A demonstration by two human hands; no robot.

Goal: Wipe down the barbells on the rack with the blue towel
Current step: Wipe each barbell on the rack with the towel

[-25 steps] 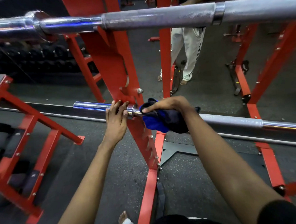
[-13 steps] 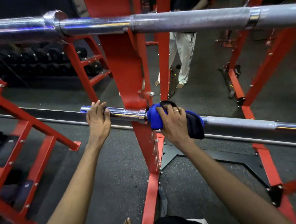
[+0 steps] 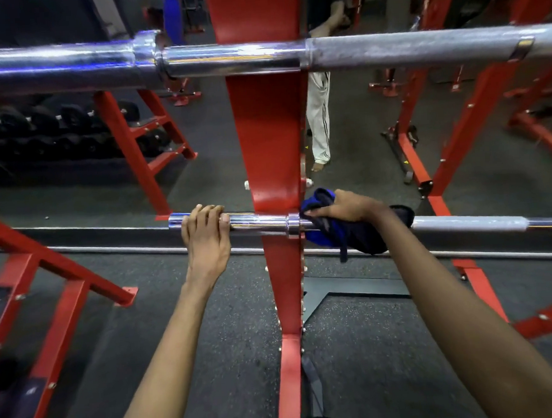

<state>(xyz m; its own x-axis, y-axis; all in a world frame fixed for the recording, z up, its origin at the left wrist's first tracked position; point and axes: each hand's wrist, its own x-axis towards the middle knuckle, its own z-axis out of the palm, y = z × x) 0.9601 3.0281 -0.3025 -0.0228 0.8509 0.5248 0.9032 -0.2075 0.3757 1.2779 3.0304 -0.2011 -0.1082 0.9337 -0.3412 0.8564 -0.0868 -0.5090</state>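
A lower chrome barbell (image 3: 467, 226) lies across the red rack upright (image 3: 269, 139) at waist height. My left hand (image 3: 205, 236) grips the barbell's left sleeve near its end, fingers curled over the top. Just right of the upright, my right hand (image 3: 348, 206) holds the blue towel (image 3: 336, 234) wrapped around the bar beside the collar; part of the towel hangs below the bar. A second, thicker barbell (image 3: 388, 49) spans the top of the view, higher on the rack.
Red rack frames stand to the left (image 3: 130, 146) and right (image 3: 474, 118). Black dumbbells (image 3: 24, 126) fill a rack at the left rear. A person in white trousers (image 3: 319, 117) stands behind the upright. The floor is dark rubber.
My right hand has rolled the towel over the bar, from on top to the far side. My left hand stays near the sleeve's end. The view has tilted down.
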